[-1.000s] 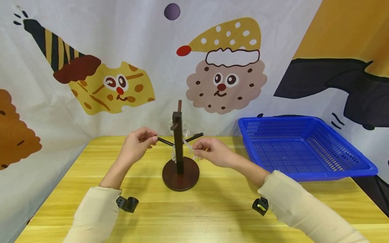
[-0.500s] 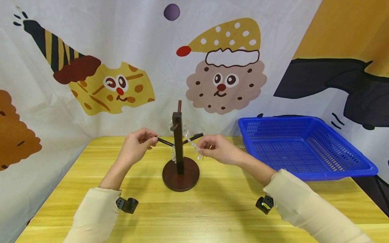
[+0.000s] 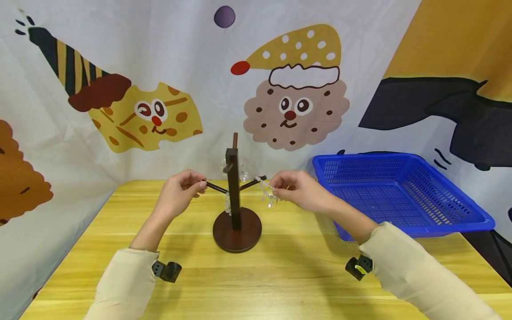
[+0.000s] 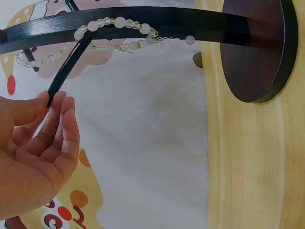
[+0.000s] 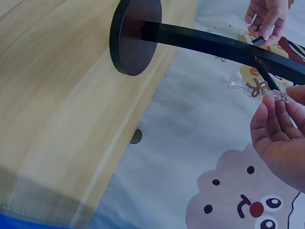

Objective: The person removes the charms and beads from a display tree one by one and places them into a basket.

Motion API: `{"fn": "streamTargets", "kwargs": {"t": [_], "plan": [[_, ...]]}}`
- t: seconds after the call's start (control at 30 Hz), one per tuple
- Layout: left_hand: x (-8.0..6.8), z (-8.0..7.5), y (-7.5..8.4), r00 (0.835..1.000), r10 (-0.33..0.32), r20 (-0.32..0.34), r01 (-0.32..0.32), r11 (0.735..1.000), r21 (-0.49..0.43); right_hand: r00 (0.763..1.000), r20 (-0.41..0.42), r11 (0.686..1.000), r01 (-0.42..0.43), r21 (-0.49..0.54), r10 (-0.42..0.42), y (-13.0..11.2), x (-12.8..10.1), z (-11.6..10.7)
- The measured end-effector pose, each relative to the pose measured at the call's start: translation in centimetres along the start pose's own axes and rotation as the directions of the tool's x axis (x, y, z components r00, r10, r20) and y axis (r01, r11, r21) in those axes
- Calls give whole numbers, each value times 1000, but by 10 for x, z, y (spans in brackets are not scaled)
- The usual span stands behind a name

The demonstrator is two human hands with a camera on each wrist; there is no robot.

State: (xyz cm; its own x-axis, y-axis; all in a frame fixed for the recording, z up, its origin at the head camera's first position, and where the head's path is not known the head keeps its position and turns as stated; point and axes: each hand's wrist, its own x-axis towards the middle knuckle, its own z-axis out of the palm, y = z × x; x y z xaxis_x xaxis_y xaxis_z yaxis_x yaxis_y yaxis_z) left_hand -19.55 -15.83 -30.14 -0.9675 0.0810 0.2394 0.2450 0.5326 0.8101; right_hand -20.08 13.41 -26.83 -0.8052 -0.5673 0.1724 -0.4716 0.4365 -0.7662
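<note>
The left hand (image 3: 178, 192) pinches the stand's (image 3: 234, 195) nine o'clock peg; the right hand (image 3: 298, 191) pinches a bead bracelet (image 3: 267, 192) at the three o'clock peg's tip. A snagged bead could tip the stand or drop the bracelet onto the counter (image 3: 280, 266).

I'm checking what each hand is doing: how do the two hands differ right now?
The left hand pinches the tip of the stand's left peg; the right hand pinches a clear bead bracelet at the right peg's tip. The left hand holds no beads; the right hand does. Both are raised beside the stand.
</note>
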Motion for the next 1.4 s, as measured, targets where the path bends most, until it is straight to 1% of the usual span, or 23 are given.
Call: {"fn": "streamTargets", "kwargs": {"t": [0.27, 0.63, 0.9, 1.07, 1.4], "plan": [[0, 0, 0, 1000, 11, 1, -11, 1000, -4, 999, -52, 1000, 11, -27, -12, 1, -6, -15], [-1, 0, 0, 1000, 4, -1, -4, 1000, -13, 996, -80, 999, -38, -8, 37, 3, -18, -36], [0, 1, -1, 1000, 8, 2, -8, 1000, -16, 997, -71, 1000, -16, -15, 15, 8, -30, -51], [1, 1, -1, 1000, 10, 5, -10, 1000, -15, 997, -67, 999, -44, -13, 43, 9, -37, -59], [0, 1, -1, 1000, 7, 4, -6, 1000, -7, 994, -59, 993, -97, -64, 94, 11, -54, -75]]}}
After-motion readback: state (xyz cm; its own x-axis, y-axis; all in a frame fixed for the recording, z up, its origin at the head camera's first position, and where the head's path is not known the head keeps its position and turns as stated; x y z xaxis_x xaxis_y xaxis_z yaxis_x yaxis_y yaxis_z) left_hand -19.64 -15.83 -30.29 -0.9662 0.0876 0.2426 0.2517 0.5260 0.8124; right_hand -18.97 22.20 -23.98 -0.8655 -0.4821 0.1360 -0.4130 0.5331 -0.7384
